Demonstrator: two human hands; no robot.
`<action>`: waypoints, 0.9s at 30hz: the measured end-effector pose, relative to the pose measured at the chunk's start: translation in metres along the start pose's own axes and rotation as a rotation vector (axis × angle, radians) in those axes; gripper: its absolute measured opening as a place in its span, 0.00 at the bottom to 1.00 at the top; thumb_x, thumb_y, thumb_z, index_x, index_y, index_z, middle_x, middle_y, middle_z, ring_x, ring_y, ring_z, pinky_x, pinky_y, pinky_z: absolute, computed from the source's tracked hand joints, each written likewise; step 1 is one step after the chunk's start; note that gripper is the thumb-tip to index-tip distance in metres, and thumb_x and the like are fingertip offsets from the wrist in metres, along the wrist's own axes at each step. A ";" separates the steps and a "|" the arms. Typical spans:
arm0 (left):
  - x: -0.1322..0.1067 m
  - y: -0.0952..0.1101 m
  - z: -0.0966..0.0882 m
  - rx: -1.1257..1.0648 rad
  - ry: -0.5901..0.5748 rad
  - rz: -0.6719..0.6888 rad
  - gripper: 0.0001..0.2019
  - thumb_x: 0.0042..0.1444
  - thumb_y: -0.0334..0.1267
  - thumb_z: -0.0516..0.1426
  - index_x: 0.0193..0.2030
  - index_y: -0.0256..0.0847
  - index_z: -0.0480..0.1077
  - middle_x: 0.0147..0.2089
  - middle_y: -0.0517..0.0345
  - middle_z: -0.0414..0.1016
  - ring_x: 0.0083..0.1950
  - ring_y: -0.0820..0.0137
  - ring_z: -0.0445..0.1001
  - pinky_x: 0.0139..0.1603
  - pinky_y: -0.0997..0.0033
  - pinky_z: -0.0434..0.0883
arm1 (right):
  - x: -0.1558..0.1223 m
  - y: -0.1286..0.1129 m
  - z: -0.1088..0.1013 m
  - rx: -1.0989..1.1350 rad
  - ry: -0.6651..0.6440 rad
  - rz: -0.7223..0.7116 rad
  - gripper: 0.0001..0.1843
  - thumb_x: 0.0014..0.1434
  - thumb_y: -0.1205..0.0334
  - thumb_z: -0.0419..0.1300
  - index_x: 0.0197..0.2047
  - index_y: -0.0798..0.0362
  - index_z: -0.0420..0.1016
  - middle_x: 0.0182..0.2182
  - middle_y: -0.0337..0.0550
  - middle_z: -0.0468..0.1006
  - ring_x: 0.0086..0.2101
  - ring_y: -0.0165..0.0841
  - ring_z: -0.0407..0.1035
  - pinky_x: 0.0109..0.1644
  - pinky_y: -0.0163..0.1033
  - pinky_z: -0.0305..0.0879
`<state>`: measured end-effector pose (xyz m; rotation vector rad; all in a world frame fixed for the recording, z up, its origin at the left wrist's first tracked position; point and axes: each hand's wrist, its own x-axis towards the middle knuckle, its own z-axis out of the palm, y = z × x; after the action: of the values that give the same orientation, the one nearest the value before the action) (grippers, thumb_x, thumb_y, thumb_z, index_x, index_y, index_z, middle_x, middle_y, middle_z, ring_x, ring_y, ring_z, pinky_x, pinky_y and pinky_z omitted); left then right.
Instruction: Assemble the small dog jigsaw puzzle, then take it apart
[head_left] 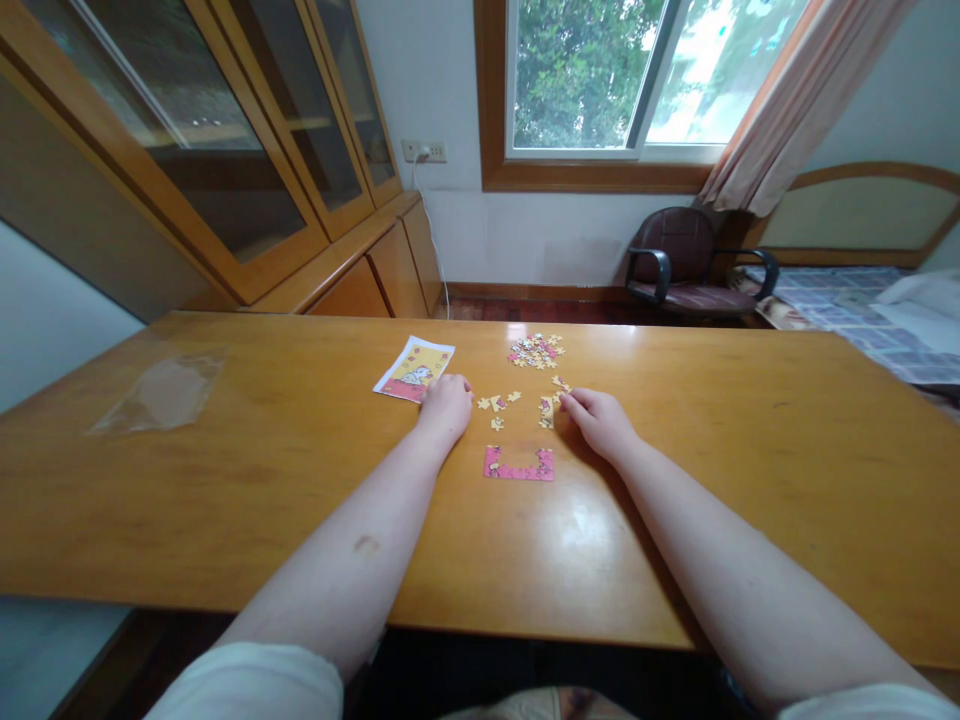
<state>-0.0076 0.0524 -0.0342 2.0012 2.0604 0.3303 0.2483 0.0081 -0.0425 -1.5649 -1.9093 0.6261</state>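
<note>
My right hand [600, 420] has its thumb and fingertips closed on a yellow puzzle piece [557, 397], at the top of a short joined strip of yellow pieces [546, 412]. My left hand [448, 408] lies with curled fingers at the lower right corner of a picture card [415, 370]; whatever is inside the fingers is hidden. Between the hands lie several loose yellow pieces [498, 403]. Nearer to me, a joined pink puzzle section [519, 472] forms a U shape, its gap facing away from me. Farther off is a pile of mixed pieces [535, 350].
A clear plastic bag [165, 392] lies at the left on the wooden table [750, 450]. Beyond the table stand a glass-door cabinet [337, 245] and a dark red armchair [679, 260]. A bed [847, 305] is at the far right.
</note>
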 end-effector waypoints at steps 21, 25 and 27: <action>-0.055 0.043 0.011 -0.886 -0.316 0.257 0.09 0.46 0.25 0.60 0.35 0.37 0.69 0.34 0.60 0.74 0.30 0.74 0.76 0.33 0.75 0.72 | -0.011 -0.016 0.014 0.189 -0.252 -0.182 0.12 0.53 0.54 0.64 0.28 0.53 0.71 0.22 0.36 0.72 0.24 0.27 0.61 0.29 0.33 0.57; -0.053 0.043 0.009 -0.887 -0.343 0.214 0.11 0.45 0.27 0.62 0.36 0.37 0.68 0.36 0.59 0.75 0.31 0.74 0.76 0.34 0.75 0.72 | -0.010 -0.015 0.014 0.248 -0.286 -0.147 0.12 0.53 0.52 0.64 0.32 0.53 0.75 0.26 0.39 0.76 0.25 0.29 0.65 0.31 0.34 0.60; -0.052 0.042 0.010 -0.861 -0.347 0.225 0.10 0.47 0.28 0.62 0.37 0.37 0.69 0.37 0.58 0.76 0.32 0.73 0.76 0.35 0.73 0.73 | -0.010 -0.016 0.013 0.263 -0.297 -0.105 0.12 0.53 0.52 0.63 0.31 0.53 0.76 0.25 0.39 0.77 0.25 0.29 0.66 0.31 0.34 0.61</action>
<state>0.0370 0.0013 -0.0289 1.5799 1.1737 0.7067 0.2292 -0.0048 -0.0427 -1.2526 -2.0077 1.0645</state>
